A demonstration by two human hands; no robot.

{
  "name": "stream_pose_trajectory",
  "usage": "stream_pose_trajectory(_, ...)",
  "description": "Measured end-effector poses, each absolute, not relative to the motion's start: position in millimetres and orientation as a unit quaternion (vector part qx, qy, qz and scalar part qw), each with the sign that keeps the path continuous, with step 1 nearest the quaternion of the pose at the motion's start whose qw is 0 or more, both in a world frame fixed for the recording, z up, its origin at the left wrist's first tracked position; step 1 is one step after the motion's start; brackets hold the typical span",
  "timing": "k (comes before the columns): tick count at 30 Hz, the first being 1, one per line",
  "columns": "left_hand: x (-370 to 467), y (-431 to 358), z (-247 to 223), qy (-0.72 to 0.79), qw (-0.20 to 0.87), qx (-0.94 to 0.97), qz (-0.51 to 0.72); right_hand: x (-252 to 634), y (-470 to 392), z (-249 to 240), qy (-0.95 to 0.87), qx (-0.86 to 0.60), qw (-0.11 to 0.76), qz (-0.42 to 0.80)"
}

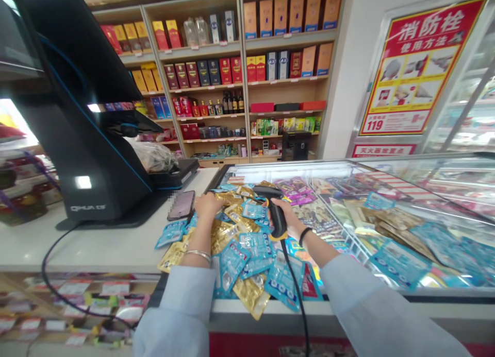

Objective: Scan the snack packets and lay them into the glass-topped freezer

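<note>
My right hand (286,215) is wrapped round the grip of a black and yellow handheld barcode scanner (277,219). The scanner's head points left over the pile, and its cable hangs down toward me. At the pile's upper left, my left hand (209,205) is closed with curled fingers on a gold packet (224,198); its fingertips are partly hidden. Beneath both hands lie several small blue packets (255,246) and gold packets (251,295), heaped on the glass top of a display freezer. A phone (181,204) rests on the counter just left of my left hand.
A black checkout terminal (104,156) stands on the white counter (116,246) at left, its cable looping over the edge. More blue packets (402,261) lie on the freezer (386,299) at right. Shelves of boxed bottles (230,71) line the back wall.
</note>
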State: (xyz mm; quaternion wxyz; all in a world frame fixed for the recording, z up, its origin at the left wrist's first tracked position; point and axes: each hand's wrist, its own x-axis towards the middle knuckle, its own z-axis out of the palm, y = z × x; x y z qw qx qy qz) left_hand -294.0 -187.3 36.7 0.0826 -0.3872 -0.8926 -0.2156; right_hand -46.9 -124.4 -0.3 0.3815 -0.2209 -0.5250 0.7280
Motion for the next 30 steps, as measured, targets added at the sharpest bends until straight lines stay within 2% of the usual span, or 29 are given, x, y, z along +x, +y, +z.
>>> stream_pose_trajectory(3,-291.1,-186.8,36.3,-0.891,0.101,-0.393,-0.203,-46.4,-124.0,1.3,-0.524,-0.23,0.388,0.722)
stream_pose_trajectory(6,-291.2,-185.8,38.1,-0.886,0.077,-0.387,-0.243,-46.1,-127.7,6.8,-0.534,-0.225,0.395,0.713)
stream_pose_trajectory(10,-300.4,-185.2,38.9,-0.842,0.003,-0.381,-0.381,-44.3,-133.6,15.1,-0.558,-0.203,0.412,0.691)
stream_pose_trajectory(16,-318.1,-183.0,38.8,-0.691,0.027,-0.36,-0.626,-40.9,-140.8,23.7,-0.579,-0.173,0.427,0.673)
stream_pose_trajectory(19,-315.1,-183.6,41.8,-0.621,0.012,-0.34,-0.707,-39.9,-144.1,26.3,-0.584,-0.163,0.429,0.669)
stream_pose_trajectory(30,-307.0,-188.2,46.9,-0.576,0.051,-0.327,-0.747,-38.0,-141.4,24.9,-0.588,-0.143,0.414,0.68)
